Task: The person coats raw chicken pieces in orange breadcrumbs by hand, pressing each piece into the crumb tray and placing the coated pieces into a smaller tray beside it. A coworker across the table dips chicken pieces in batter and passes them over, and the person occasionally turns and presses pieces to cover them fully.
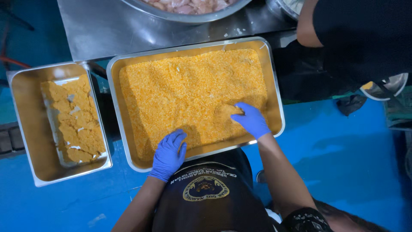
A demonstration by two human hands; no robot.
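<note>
Head view looks straight down on a steel surface over a blue floor. At far left a smaller metal tray holds a flat layer of breaded pieces, brown-orange and packed side by side on an inner sheet. Just beside it, to the right, sits the large metal tray, filled almost edge to edge with orange breadcrumbs.

Both hands wear blue gloves. The left hand rests at the near rim of the large tray, fingers together and curved down onto the crumbs at the lower left corner; whether it holds anything under them cannot be told. The right hand lies further right, inside the same tray, fingers bent and pressing on a crumb-covered piece that sits half sunk in the breadcrumbs near the lower right.

Above the large tray, a round metal bowl with pale raw pieces stands on the surface. At upper right another person in dark clothing stands close by, one bare elbow showing.
</note>
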